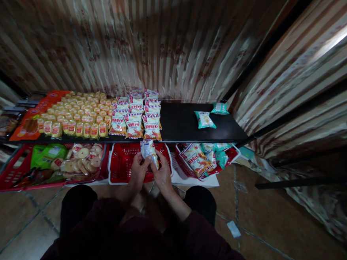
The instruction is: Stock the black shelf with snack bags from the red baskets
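Note:
Both my hands hold one small snack packet (147,148) above an empty red basket (122,164). My left hand (137,171) grips its left side and my right hand (161,172) grips its right side, fingers closed. Just beyond, on the low black shelf (185,125), lie rows of matching red-and-white snack packets (137,117) and several small yellow packets (79,115). Two teal packets (205,119) lie apart on the right part of the shelf.
A red basket of round crackers and green bags (61,159) stands on the left floor. Another red basket with mixed packets (204,158) sits on the right atop a white box. Striped curtains hang behind. A paper scrap (233,228) lies on the tiled floor.

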The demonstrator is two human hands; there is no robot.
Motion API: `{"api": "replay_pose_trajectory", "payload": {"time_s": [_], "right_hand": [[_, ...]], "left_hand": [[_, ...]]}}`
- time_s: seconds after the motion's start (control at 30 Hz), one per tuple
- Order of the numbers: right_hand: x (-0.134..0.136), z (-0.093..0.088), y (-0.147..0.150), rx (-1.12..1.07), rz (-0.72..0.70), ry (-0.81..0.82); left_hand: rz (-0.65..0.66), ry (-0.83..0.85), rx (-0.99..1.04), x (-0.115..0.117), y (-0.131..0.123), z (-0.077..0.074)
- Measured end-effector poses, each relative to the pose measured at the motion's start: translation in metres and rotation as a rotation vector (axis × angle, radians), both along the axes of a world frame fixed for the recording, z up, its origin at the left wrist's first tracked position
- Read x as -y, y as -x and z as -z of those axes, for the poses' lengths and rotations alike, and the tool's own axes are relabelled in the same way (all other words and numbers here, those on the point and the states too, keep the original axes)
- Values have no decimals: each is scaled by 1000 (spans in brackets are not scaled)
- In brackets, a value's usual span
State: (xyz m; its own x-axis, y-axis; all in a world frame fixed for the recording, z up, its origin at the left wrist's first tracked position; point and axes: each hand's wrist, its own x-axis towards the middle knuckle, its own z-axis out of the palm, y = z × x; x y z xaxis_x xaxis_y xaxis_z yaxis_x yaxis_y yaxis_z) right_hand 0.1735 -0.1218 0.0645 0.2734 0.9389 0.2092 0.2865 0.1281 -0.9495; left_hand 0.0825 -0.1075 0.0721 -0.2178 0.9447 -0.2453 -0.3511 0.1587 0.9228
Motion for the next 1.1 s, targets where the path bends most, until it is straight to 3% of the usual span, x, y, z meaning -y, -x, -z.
{"api": "replay_pose_trajectory", "payload": {"time_s": [0.37,0.6,0.87,1.1], "right_hand": [[19,-14,15,48,-122,-42],[30,-23,20,-255,-214,41],[9,8,-21,-330,-136,110],[-13,-14,-46,-245,-179,180]], "left_hand": [[114,41,138,11,12,-14],[83,78,265,19,17,-17],[55,196,106,16,-3,-14],[8,207,240,-3,-22,-27]]}}
